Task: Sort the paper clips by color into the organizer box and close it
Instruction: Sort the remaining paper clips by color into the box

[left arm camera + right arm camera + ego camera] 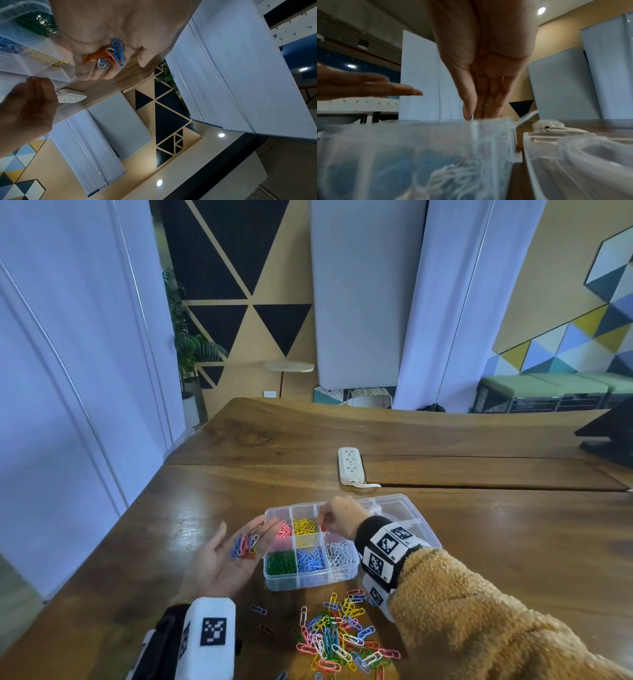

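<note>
Left hand point(224, 556) lies palm-up, fingers straight and relaxed — a small clutch of blue, red and white clips point(244, 546) rests at the base of the fingers, cupped, not pinched. Just right of those fingertips sits the organizer box point(274, 583), lid point(397, 508) open and lying flat behind it; pink, yellow, green, blue and white compartments already hold clips. Right hand point(337, 517) hangs over the far row, thumb and fingertips point(467, 111) drawn together pointing down; whether a clip is between them I cannot tell. Near the right wrist, the unsorted pile point(339, 638) lies on the table point(513, 542).

Judgement: clips are light, stiff and slick, and they tangle — pinch one across its loops. The compartment dividers are thin and the cells narrow; open table around the box leaves free room to move.
</note>
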